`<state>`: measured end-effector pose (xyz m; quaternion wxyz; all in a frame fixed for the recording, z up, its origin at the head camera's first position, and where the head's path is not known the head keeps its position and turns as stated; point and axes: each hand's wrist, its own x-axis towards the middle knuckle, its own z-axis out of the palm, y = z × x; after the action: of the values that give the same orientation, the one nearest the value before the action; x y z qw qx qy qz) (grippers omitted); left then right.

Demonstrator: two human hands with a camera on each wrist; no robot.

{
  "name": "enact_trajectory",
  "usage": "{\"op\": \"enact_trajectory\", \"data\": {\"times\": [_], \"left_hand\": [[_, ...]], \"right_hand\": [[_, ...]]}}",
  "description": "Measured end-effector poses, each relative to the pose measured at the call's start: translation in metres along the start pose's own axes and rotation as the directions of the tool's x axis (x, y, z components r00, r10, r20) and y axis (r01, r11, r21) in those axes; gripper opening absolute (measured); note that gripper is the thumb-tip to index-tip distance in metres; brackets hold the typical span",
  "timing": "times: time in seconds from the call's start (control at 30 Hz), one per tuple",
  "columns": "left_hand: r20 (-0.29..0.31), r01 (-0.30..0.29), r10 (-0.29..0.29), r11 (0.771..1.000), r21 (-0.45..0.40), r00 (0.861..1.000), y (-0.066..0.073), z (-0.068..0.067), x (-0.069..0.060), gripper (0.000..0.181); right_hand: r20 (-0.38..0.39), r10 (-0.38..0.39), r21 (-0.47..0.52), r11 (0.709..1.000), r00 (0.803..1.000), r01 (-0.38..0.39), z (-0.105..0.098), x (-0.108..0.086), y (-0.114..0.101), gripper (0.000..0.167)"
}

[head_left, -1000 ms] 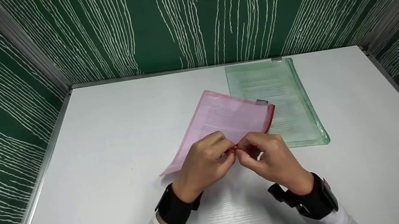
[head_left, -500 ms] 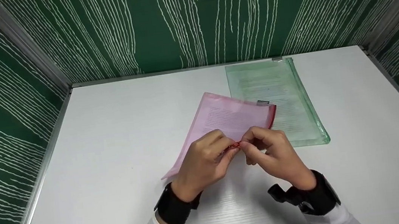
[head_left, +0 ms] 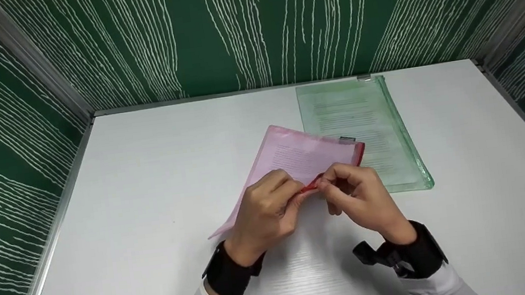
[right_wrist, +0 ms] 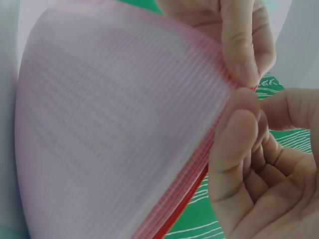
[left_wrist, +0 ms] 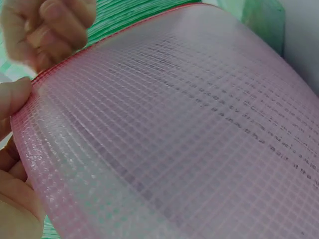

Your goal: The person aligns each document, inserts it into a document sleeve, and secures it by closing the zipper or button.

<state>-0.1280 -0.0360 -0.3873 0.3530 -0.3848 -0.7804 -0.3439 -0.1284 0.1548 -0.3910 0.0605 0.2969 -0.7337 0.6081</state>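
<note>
A pink mesh zip pouch (head_left: 293, 156), with a printed sheet showing inside, is lifted at its near corner and tilted. My left hand (head_left: 266, 212) pinches that corner between thumb and fingers. Close beside it, my right hand (head_left: 361, 198) pinches the red zipper edge (head_left: 311, 185); the fingertips hide whatever small part lies between them. In the left wrist view the mesh pouch (left_wrist: 179, 119) bows away from the left thumb (left_wrist: 15, 97). From the right wrist, the red zipper strip (right_wrist: 182, 209) runs down from the right fingers (right_wrist: 234, 144).
A green zip pouch (head_left: 351, 111) with a printed sheet inside lies flat at the back right, partly under the pink one. The white tabletop (head_left: 157, 190) is bordered by green walls (head_left: 198, 35) with white wavy lines.
My right hand has moved slightly right and up along the zipper edge, away from the left fingertips, baring more red strip. The pink pouch's far edge has dipped a little towards me.
</note>
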Motion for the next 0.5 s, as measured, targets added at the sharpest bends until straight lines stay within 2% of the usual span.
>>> {"op": "enact_trajectory", "data": {"times": [0.1,0.3,0.5], "left_hand": [[0.008,0.019,-0.019,1.0,0.001,1.0,0.0001,-0.0016,-0.0003,0.009],[0.075,0.034,-0.035,0.999,0.013,0.997,-0.0007,-0.0014,-0.0015,0.005],[0.053,0.016,-0.017,1.0,0.018,0.998,-0.001,-0.0014,-0.001,0.006]], "right_hand": [[0.003,0.017,-0.012,1.0,1.0,-0.017,-0.0007,0.0007,-0.0001,0.012],[0.003,-0.011,-0.005,1.0,1.0,0.011,-0.0004,0.0004,0.0023,0.013],[-0.014,-0.011,-0.02,1.0,1.0,0.011,-0.0005,-0.0001,0.0034,0.013]]}}
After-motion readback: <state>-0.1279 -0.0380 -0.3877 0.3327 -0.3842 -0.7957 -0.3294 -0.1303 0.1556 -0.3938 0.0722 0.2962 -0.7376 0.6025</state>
